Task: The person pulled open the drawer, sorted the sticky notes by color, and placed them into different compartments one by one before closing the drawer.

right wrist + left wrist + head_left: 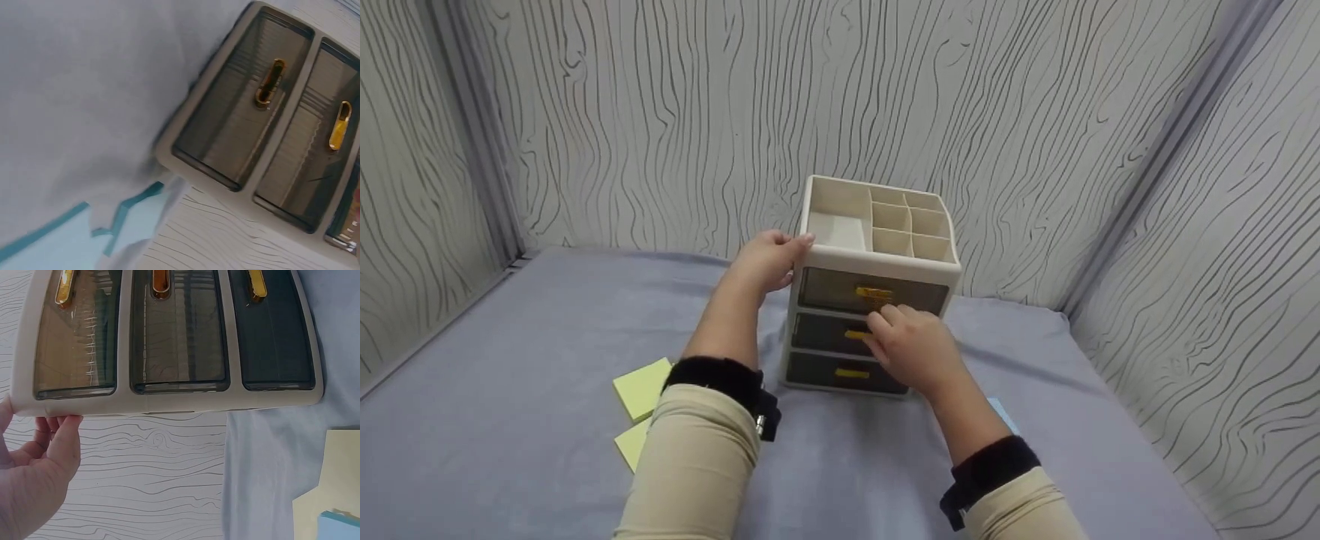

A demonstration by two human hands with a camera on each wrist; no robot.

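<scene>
A white desktop drawer organizer (877, 261) stands upright, with three dark see-through drawers below an open compartment top. Each drawer front has a yellow handle (852, 373). My left hand (766, 262) holds its upper left corner, thumb over the top rim and fingers against the side wall, as the left wrist view also shows. In front of the drawers is my right hand (916, 346), fingers loosely bent just below the top handle (874, 292) and overlapping the middle handle (856, 334) in the head view. Both lower handles show uncovered in the right wrist view.
Two yellow sticky-note pads (643, 388) lie left of the organizer, partly behind the left sleeve. Light blue sticky notes (56, 247) lie on the right, mostly hidden by the right forearm in the head view. Wood-patterned panels (697, 112) enclose the cloth-covered table (547, 337).
</scene>
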